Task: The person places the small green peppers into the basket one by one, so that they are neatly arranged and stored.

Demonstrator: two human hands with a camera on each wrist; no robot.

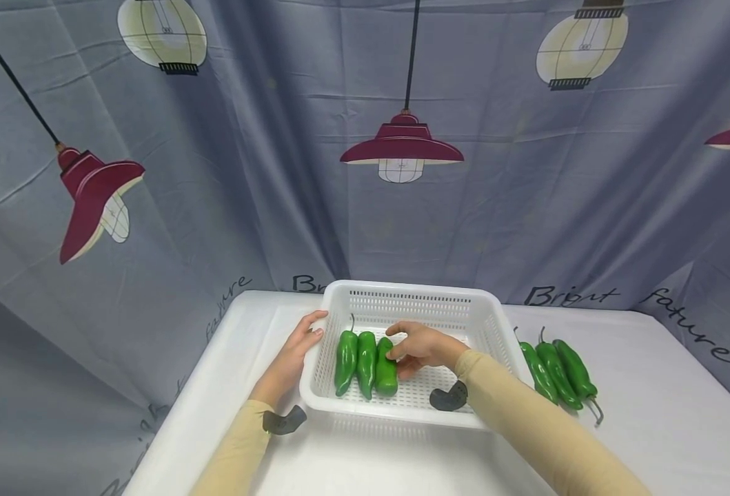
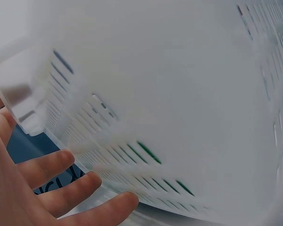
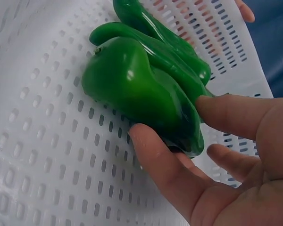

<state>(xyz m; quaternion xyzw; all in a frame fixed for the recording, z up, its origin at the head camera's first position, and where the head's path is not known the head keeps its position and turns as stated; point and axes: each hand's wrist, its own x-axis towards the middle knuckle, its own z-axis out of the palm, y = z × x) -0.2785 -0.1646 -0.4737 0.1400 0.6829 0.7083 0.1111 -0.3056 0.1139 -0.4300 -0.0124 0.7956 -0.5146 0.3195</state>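
Note:
A white perforated plastic basket stands on the table. Three green peppers lie side by side at its left: a left pepper, a middle pepper and a right pepper. My right hand is inside the basket, its spread fingers around one end of the right pepper, which rests on the basket floor. My left hand is at the basket's left side, fingers extended along the outer wall, near the rim. In the left wrist view, green shows through the basket's slots.
Several more green peppers lie on the white table, just right of the basket. A blue-grey curtain printed with lamps hangs behind and beside the table.

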